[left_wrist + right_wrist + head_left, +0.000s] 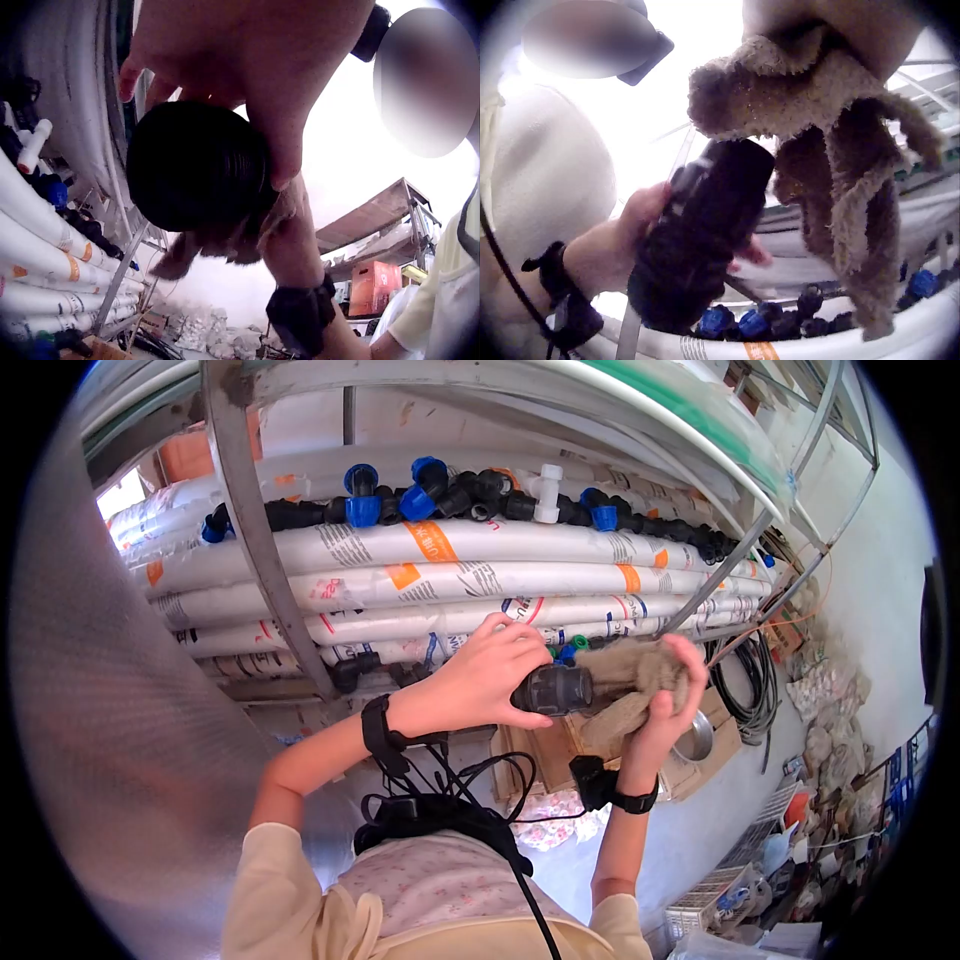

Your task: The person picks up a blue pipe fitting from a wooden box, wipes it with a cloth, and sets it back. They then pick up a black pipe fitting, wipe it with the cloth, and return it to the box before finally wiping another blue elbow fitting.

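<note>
A black ribbed fitting (556, 690) is gripped by the left hand (492, 674), with fingers over its top and thumb below. The right hand (672, 700) holds a shaggy beige-brown cloth (625, 685) beside the fitting's right end. In the right wrist view the cloth (855, 172) hangs down in folds near the end of the fitting (705, 232), and the left hand (641, 214) is around the fitting from behind. In the left wrist view the fitting's round end (196, 166) faces the camera, under the left hand (240, 52), with the cloth (180, 255) beyond it.
Long white pipes (400, 585) lie on a metal rack (255, 540), topped by a row of black and blue fittings (425, 490). Below stand cardboard boxes (545, 760) and a coil of black hose (748, 685). White crates (705, 905) and piled bags (835, 720) are at right.
</note>
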A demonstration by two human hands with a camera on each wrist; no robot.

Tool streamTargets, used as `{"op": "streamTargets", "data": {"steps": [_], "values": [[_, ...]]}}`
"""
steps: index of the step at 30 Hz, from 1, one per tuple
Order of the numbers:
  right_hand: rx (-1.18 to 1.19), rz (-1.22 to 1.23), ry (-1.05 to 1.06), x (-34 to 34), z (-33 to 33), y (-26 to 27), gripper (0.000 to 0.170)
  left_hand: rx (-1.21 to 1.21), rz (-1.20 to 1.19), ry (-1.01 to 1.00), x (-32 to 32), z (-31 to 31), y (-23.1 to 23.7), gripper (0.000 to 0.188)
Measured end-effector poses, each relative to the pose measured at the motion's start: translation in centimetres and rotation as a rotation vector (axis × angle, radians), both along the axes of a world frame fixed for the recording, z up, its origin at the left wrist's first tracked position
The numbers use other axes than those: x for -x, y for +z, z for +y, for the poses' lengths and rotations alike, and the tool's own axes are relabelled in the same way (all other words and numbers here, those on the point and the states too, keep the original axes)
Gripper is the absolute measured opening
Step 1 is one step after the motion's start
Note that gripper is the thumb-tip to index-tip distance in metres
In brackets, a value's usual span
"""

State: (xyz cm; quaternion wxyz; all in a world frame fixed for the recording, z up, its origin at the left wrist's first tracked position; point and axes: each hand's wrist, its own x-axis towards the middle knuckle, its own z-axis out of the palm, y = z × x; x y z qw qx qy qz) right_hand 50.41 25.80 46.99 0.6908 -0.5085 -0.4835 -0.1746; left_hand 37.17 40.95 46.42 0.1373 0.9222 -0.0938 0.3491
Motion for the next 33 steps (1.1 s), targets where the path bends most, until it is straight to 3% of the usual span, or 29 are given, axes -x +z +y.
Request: {"op": "streamTargets", "data": {"steps": [1,4,7,16,19,27,28,31,32,33], "values": [[-0.059,-0.012,0.02,-0.1,0.2,0.6,0.052,0.016,0.003,0.001,-0.1,-0.1,-0.2,0.053],[0.264,-0.277,0.24,0.4,1.2,1.9,0.051,0.019,0.005,0.021,-0.5,-0.6,-0.6,0.052],[0.424,-0.529,0.127,0.6,2.1,1.9,0.06,-0.042,-0.01,0.071,-0.7,-0.8,-0.6,0.051],[0.441,-0.324,0.04,-1.3,-0.4,-1.4,0.044,-0.088,0.007,0.113,-2.8,-3.4,-1.4,0.051],[0.3,-0.318,-0.047,-2.2,-1.6,-1.7,0.038,-0.106,-0.013,0.112,-4.3,-5.1,-0.9,0.053],[0.234,0.067,-0.132,-5.7,-4.7,-2.1,0.021,-0.171,-0.054,0.092,-8.7,-8.9,-1.0,0.05],[0.213,0.138,-0.104,-6.0,-5.0,-2.2,0.017,-0.191,-0.039,0.1,-9.2,-9.3,-1.0,0.05],[-0.005,0.749,0.116,-9.1,-5.9,-2.7,0.024,-0.175,-0.01,0.104,-10.5,-10.2,-1.2,0.049],[-0.023,0.889,0.284,-10.8,-6.8,-2.9,0.033,-0.123,-0.007,0.092,-10.8,-10.5,-1.6,0.049],[0.005,0.751,0.245,-12.1,-7.7,-3.8,0.037,-0.069,-0.004,0.081,-11.1,-10.6,-1.9,0.049]]}}
